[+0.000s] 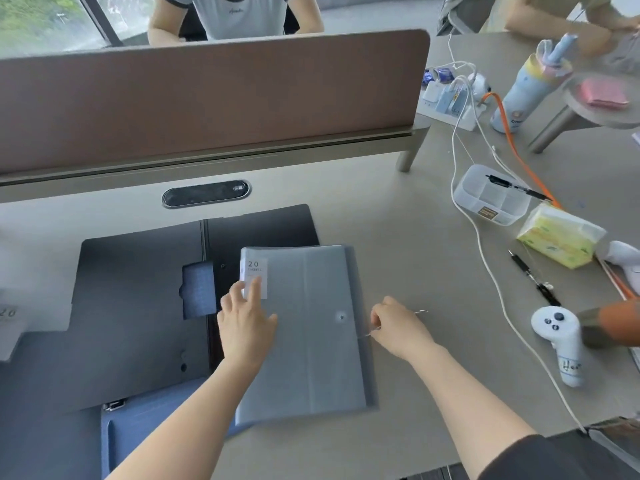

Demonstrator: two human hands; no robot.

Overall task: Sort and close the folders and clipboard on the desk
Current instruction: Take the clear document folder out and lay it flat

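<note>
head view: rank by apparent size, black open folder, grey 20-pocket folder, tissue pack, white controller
1. black open folder, partly covered yet clearly largest.
2. grey 20-pocket folder.
3. tissue pack and white controller: they look alike in extent, and wide-angle distortion near the edge makes it unsure, so not ranked.

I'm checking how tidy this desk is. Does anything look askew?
Yes. The grey folder lies crooked across the open black folder, and a blue clipboard pokes out beneath both. White cables trail loosely across the desk.

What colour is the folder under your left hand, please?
Pale grey-blue folder, clearest in the head view.
</note>
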